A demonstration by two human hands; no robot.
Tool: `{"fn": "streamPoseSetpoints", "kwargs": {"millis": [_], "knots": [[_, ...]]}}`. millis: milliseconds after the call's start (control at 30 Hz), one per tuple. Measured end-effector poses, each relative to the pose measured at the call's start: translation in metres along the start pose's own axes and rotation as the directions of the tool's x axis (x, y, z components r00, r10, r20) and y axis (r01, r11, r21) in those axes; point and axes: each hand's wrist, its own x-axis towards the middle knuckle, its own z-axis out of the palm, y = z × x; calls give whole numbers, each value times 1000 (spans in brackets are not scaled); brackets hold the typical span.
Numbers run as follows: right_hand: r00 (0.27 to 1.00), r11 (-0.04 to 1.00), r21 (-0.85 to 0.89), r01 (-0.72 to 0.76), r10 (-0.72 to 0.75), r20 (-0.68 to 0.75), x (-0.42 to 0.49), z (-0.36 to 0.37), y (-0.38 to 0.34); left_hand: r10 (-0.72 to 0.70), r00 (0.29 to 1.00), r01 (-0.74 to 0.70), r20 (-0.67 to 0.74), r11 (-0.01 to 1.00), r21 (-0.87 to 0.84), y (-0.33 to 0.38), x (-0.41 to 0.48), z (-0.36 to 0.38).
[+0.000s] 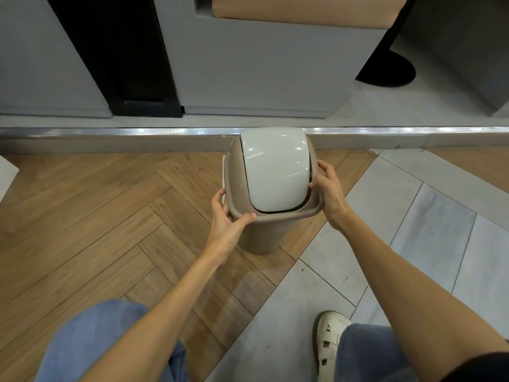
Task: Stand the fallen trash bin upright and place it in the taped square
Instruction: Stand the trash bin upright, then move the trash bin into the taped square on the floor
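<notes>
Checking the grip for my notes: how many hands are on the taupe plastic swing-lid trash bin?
2. The left hand grips the near-left corner of the taupe plastic swing-lid trash bin's rim; the right hand holds the right side of the rim, fingertips by the white lid.

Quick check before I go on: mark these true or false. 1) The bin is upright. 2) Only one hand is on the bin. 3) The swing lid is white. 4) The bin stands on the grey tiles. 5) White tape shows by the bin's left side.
1) True: the trash bin stands upright on its base.
2) False: both hands grip the rim, the left hand at the near left corner and the right hand on the right edge.
3) True: the swing lid is white, on a tan body.
4) False: its base rests on the wooden herringbone floor; the grey tiles begin to its right.
5) True: a strip of white tape shows beside the bin's left edge; the rest of the square is hidden.
</notes>
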Motion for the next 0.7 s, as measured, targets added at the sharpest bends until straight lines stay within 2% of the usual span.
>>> {"fn": "streamPoseSetpoints", "kwargs": {"millis": [200, 433, 567, 700], "knots": [[1000, 1000, 19, 5, -5, 4, -7, 1, 9, -30, 999, 29, 21, 998, 53, -4, 5, -8], [1000, 1000, -17, 5, -5, 4, -13, 2, 13, -62, 995, 59, 73, 998, 37, -5, 11, -18], [997, 999, 6, 36, -35, -75, -14, -4, 10, -25, 999, 25, -42, 1000, 0, 12, 24, -25], [991, 998, 15, 61, -59, -118, -17, 5, 8, -66, 991, 68, -116, 998, 16, 29, 40, -18]]}}
